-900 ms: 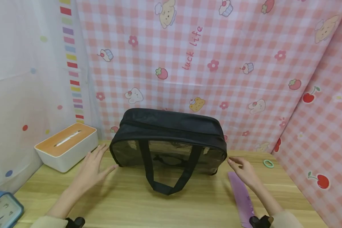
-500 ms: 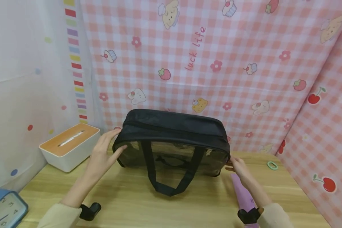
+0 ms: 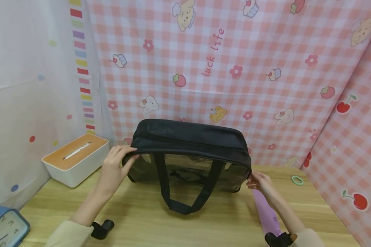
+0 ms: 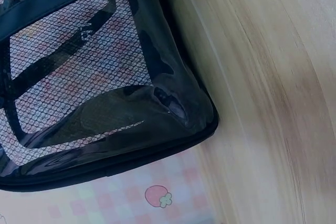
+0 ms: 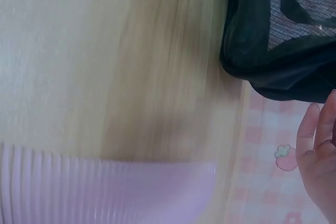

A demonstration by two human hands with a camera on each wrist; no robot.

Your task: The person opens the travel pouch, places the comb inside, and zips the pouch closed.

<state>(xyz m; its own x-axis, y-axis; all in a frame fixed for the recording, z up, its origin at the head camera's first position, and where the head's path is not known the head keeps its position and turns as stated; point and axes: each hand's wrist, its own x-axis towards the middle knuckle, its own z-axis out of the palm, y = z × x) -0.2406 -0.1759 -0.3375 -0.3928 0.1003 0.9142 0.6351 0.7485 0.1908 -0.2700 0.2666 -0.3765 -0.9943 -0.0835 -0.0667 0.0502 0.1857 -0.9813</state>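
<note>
- Judging progress: apparently an early hold, with both ends of the black handbag (image 3: pixel 191 137) reached and taken at the edges.
- Done, by the look of it: bag set upright toward the back of the wooden table (image 3: pixel 142 223), front strap handle (image 3: pixel 180 207) hanging forward and down.
- Left, as a judgement: any work on the bag itself beyond gripping, with base apparently resting on the tabletop; too dark along the top zip (image 3: pixel 185 140) to tell open from closed.
- Left hand (image 3: pixel 112 169): clamped on the upper left front edge, fingers over the top, thumb just below; out of sight in the left wrist view.
- Right hand (image 3: pixel 262 183): fingers curled, apparently pinching the bag's right edge; partly cut off in the right wrist view.
- Counted: one handbag, one front handle, two hands, two black wrist devices (image 3: pixel 102 229), one on each arm.
- Counted around, all untouched by either hand's fingers: one wood-lidded white tissue box (image 3: pixel 68 176) left of the bag; one blue-framed clock (image 3: pixel 7 228) at lower left, partly out of frame; one ribbed purple item (image 3: pixel 267 211) near the right forearm, exact kind unclear; one green ring (image 3: pixel 292 179) at far right.
- Contents of the bag: not countable through the smoky front panel (image 3: pixel 142 171).
</note>
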